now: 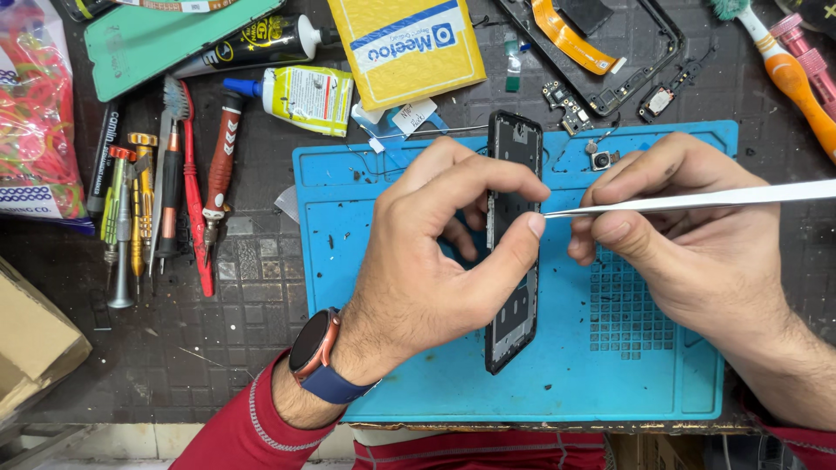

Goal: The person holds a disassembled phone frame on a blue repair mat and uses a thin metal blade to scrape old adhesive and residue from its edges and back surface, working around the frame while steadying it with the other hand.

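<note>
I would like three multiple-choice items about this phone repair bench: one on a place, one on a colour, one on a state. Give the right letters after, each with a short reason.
1. Where do the screwdrivers lie?
A. left of the mat
B. on the mat
C. right of the mat

2. What colour is the work mat?
A. green
B. blue
C. grey

3. How is the phone frame placed?
A. lying flat, untouched
B. held on its edge by the left hand
C. inside the yellow packet

Answers:
1 A, they rest on the dark bench beside the mat.
2 B, its bare part is blue.
3 B, the left hand pinches it while the right hand points tweezers at it.
</note>
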`<state>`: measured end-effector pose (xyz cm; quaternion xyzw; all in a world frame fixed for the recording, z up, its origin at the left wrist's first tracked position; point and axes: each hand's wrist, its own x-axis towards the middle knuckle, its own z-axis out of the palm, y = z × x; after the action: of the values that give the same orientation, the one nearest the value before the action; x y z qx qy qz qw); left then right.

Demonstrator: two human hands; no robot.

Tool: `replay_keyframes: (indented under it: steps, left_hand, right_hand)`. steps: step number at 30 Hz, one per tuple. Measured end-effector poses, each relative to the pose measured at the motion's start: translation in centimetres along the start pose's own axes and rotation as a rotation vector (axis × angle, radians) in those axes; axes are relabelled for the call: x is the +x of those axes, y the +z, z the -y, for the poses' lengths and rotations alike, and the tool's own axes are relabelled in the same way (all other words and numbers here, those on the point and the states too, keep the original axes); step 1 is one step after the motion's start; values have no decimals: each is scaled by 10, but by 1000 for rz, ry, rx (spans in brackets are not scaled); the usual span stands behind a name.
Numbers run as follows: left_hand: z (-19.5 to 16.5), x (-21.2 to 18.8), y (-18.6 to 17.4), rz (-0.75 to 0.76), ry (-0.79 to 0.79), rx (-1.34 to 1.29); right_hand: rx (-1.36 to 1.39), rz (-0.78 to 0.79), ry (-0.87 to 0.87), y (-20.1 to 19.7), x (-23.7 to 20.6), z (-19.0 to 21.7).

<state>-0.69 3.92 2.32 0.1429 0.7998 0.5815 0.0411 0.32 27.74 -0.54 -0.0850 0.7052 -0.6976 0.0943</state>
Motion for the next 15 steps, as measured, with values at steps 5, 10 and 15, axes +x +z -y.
replay_keyframes:
  steps: [5,10,15]
  left_hand:
    - [-1,0,3,-2,24,-3]
    - [-4,1,4,13,10,-6]
    - [-5,1,4,46,-5,-38]
  right_hand:
    - [27,1,11,0,-1,1]
    - [-14,1,-3,-1,-1,2]
    - [-9,14,-13,-2,-2,0]
